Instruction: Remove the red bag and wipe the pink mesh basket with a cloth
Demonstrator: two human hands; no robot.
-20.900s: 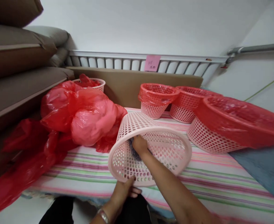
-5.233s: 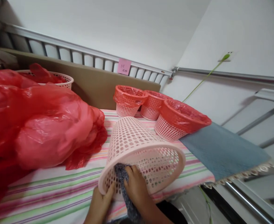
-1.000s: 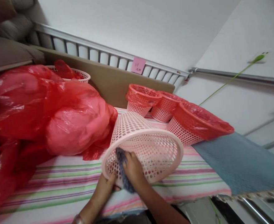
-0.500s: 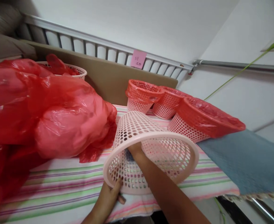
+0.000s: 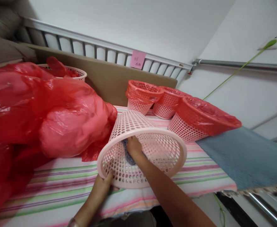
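Head cam view, going left to right: the whole left side is a big heap of crumpled red plastic bags (image 5: 46, 116), with a pale basket (image 5: 78, 73) poking up behind it that has more red plastic stuffed inside. All of it sits on a striped sheet (image 5: 58, 186), with a brown board (image 5: 105, 82) leaning against a white railing at the back. In the middle is the pink mesh basket (image 5: 140, 151), tipped on its side with the open mouth facing the camera, and I'd guess that's so an arm can get all the way inside. The left hand (image 5: 103, 189) is curled around the near bottom rim, thumb on the inside, fingers under it as far as I can tell, which looks like it stops the basket rolling around. The right hand (image 5: 135, 148) is deep inside, closed over a grey cloth (image 5: 127, 156) and pressing it against the inner wall, near the upper left part of the mesh. Further right, three baskets lined with red bags (image 5: 166, 101) stand upright in a row, touching each other, liners folded over their rims. Past them a blue-grey cloth (image 5: 244, 154) covers the right end of the surface, and a green cable (image 5: 233, 74) runs up the wall to a socket.
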